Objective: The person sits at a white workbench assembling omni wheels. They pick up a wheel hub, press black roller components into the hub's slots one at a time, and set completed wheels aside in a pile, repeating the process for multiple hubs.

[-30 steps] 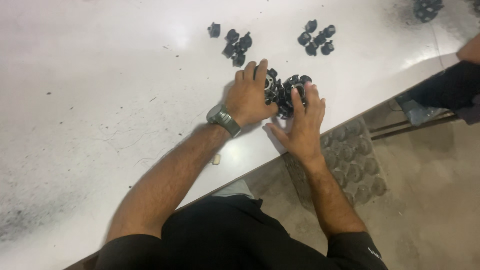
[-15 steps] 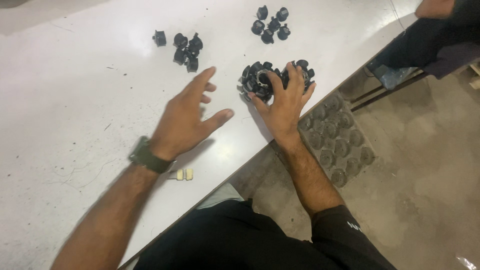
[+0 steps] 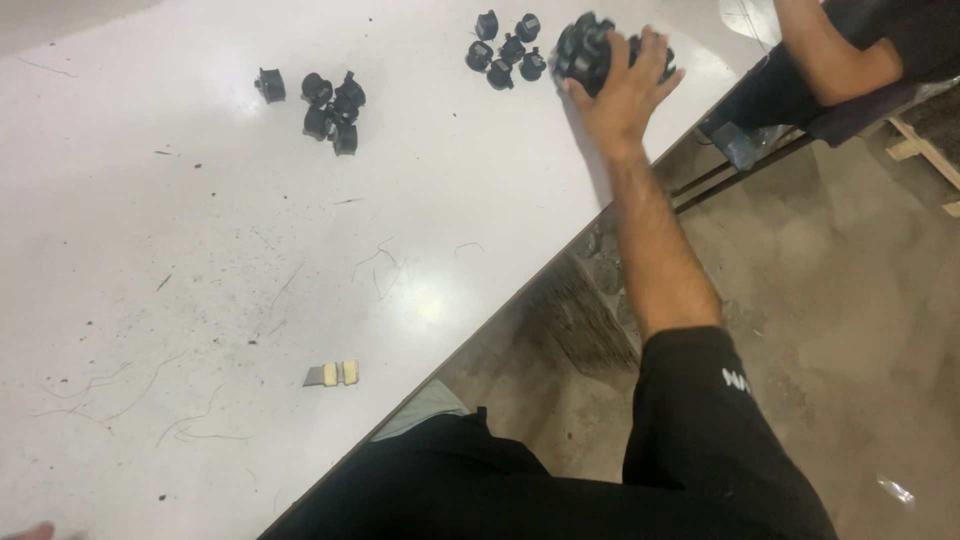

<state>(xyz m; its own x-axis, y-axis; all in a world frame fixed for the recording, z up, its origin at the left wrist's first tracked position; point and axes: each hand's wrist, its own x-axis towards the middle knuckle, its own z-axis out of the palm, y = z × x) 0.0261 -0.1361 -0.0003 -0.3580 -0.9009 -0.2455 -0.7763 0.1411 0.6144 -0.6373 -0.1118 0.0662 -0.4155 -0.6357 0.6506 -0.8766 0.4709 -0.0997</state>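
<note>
Grasping a cluster of black parts (image 3: 590, 50) — right hand (image 3: 625, 90), fingers spread, on white table (image 3: 200, 280).

Right hand (image 3: 622, 92) covers black parts cluster (image 3: 588, 50).

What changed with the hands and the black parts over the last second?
The right hand pushed the bunch of black parts away across the white table, up beside a small cluster. The left hand let go of the bunch and drew back; only a sliver shows at the bottom left corner. The other cluster and the small yellow piece stayed put.
</note>
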